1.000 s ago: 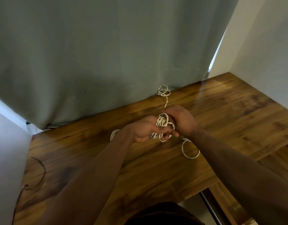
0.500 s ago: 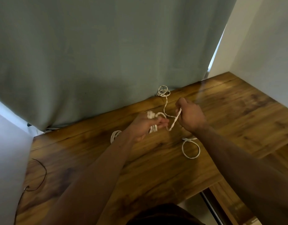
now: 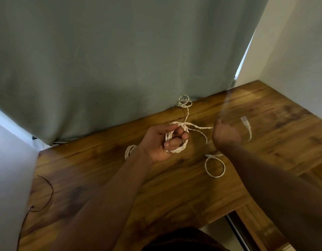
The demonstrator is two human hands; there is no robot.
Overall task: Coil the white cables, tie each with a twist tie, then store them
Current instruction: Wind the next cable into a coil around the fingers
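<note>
A: Start at the left hand (image 3: 161, 142): palm up above the table (image 3: 120, 187), fingers curled through a coil of white cable (image 3: 176, 142), thumb pinning the top of the loops.

B: And the right hand (image 3: 226, 134)?

A: Just to the right of that coil, back of the hand toward us. It looks closed around the loose cable that runs across from the coil, but the fingers are turned away and blurred, so I cannot tell how they grip. The cable end with its plug (image 3: 246, 124) swings in the air beyond that hand, smeared by motion.

B: Anything else leaving the coil?

A: One strand climbs away from it to a small tangle (image 3: 184, 101) lying at the foot of the curtain (image 3: 120, 60), behind the coil.

B: What lies on the wood near the coil?

A: In front and to the right of it, a flat white loop (image 3: 214, 166) with a tie at its top, partly under the right forearm. To the left of the coil, another white loop (image 3: 129, 153) peeks out from behind the left wrist. Far to the left of the coil, a thin dark wire (image 3: 48, 192) curls at the table's edge.
</note>
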